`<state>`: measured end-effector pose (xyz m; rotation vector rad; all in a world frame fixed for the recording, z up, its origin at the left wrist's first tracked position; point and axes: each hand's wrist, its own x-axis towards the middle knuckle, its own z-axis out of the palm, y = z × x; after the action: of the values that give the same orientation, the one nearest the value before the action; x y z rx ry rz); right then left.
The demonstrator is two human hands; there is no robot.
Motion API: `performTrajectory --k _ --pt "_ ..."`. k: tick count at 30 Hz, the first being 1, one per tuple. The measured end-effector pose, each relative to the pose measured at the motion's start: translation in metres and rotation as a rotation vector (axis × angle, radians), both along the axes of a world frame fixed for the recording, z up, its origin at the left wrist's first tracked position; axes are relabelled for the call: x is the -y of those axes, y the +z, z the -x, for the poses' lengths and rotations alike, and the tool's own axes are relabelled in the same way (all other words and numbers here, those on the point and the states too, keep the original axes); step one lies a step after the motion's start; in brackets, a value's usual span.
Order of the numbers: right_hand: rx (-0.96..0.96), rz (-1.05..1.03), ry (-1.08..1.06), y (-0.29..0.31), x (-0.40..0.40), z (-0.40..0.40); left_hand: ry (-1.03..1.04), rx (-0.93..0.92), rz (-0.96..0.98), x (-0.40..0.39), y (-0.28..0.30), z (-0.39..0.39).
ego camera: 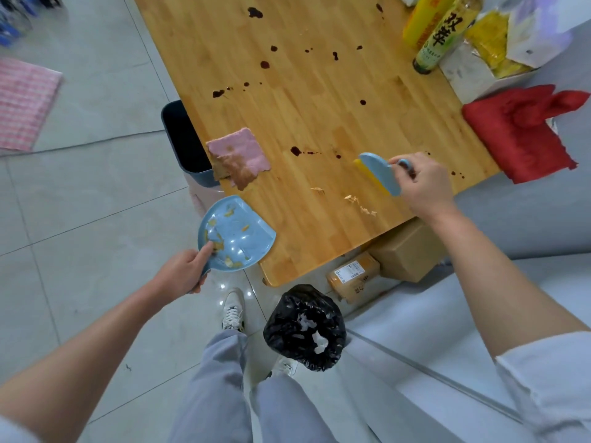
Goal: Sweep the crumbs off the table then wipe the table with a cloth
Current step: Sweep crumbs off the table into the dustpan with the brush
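A: Sweeping is the step in hand, I'd say. The right hand (pixel 422 183) has its fingers curled round the handle of the small blue brush (pixel 380 172), yellow bristles down on the wooden surface (pixel 287 91). The left hand (pixel 184 270) grips the handle of the blue dustpan (pixel 236 233), held at the surface's near-left edge with some crumbs already in it.

B: And what is left to sweep?

A: A few pale crumbs (pixel 351 198) lie near the front edge, between brush and pan. To do it well, I'd keep the pan's lip tucked just under the edge and draw the bristles in short, low strokes toward it, so nothing scatters to the floor.

B: Where is the cloth?

A: A pink cloth (pixel 240 156), stained brown, lies flat by the left edge, overhanging it a little above a dark bin (pixel 185 145). Dark spots (pixel 295 150) dot the surface; those wait for the wiping.

B: Anything unclear?

A: Whether the pan's lip actually touches the edge, I cannot tell. The bottle (pixel 443 36) and packets at the far right corner are cut off by the frame, and finer crumbs may be too small to make out.
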<state>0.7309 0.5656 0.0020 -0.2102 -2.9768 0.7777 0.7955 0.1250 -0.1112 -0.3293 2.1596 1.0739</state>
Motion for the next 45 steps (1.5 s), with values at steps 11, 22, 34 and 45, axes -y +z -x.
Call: performTrajectory --k 11,22,34,45 --pt "0.043 0.113 -0.018 -0.029 0.086 -0.035 -0.063 -0.138 0.166 0.030 -0.001 -0.024" --pt "0.018 0.023 -0.078 -0.019 0.090 -0.007 -0.161 -0.132 0.276 0.076 -0.042 -0.021" --pt "0.148 0.145 0.265 -0.014 0.123 -0.040 -0.431 -0.071 0.194 0.038 -0.085 0.012" --pt "0.031 0.168 -0.018 -0.036 0.163 -0.074 -0.441 -0.084 0.106 0.024 -0.089 0.008"
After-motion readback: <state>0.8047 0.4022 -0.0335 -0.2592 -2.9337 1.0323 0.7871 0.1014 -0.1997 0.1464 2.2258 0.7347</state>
